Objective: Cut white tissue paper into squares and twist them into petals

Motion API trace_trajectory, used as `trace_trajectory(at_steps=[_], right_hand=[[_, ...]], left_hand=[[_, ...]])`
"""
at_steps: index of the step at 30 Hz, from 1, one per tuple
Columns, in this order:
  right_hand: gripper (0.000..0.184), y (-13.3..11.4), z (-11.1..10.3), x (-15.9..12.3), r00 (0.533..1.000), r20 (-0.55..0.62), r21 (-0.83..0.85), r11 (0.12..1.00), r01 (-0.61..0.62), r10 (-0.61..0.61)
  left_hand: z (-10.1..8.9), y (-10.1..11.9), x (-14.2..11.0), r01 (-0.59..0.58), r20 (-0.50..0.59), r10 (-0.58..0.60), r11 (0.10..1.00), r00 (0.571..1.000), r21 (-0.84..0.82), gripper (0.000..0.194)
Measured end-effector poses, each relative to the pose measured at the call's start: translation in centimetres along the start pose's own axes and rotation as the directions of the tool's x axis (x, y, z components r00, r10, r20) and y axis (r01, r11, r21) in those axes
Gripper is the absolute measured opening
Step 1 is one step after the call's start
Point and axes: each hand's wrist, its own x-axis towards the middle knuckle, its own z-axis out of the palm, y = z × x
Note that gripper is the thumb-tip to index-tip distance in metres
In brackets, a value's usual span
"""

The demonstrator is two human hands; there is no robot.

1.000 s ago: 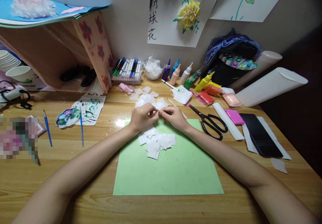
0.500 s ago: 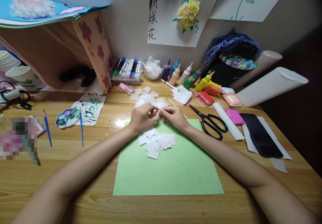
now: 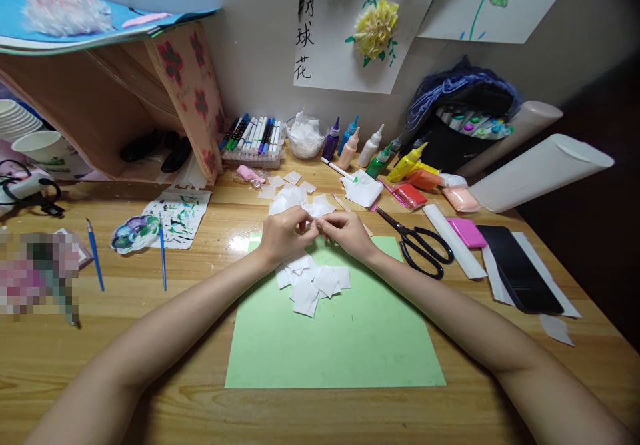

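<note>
My left hand (image 3: 284,233) and my right hand (image 3: 348,234) meet above the far edge of a light green sheet (image 3: 335,352). Both are closed in a pinch, fingertips touching or nearly so. Whatever lies between the fingertips is too small and too covered to name. Under and in front of the left hand, small white paper squares (image 3: 304,295) overlap in a loose heap on the green sheet. More white paper pieces (image 3: 289,198) lie on the wood just beyond my hands, partly hidden by the left one.
Black-handled scissors (image 3: 425,245) lie right of the green sheet, near a phone (image 3: 520,268). Paint bottles (image 3: 370,148), a marker box (image 3: 253,142) and a bowl of white tissue (image 3: 305,137) line the wall. Two blue paintbrushes (image 3: 94,255) lie at left.
My fingertips have shifted very slightly against each other, still pinched together. The paper squares and everything else lie as before.
</note>
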Motion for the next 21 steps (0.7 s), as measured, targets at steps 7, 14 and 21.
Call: trace_trajectory(at_steps=[7,14,21], right_hand=[[0.031,0.0,0.0,0.0,0.999,-0.035,-0.04,0.999,0.019,-0.02],[0.028,-0.1,0.0,-0.1,0.998,-0.054,-0.059,0.998,0.03,-0.034],[0.029,0.0,0.1,0.0,0.993,-0.113,-0.061,0.998,-0.025,0.018]], left_hand=[[-0.2,-0.2,0.3,0.109,0.019,-0.107,0.976,0.994,-0.189,0.014],[-0.2,-0.5,0.6,0.228,0.004,-0.236,0.932,0.972,-0.282,0.012],[0.0,-1.7,0.9,0.372,-0.133,-0.411,0.895,0.902,-0.248,0.013]])
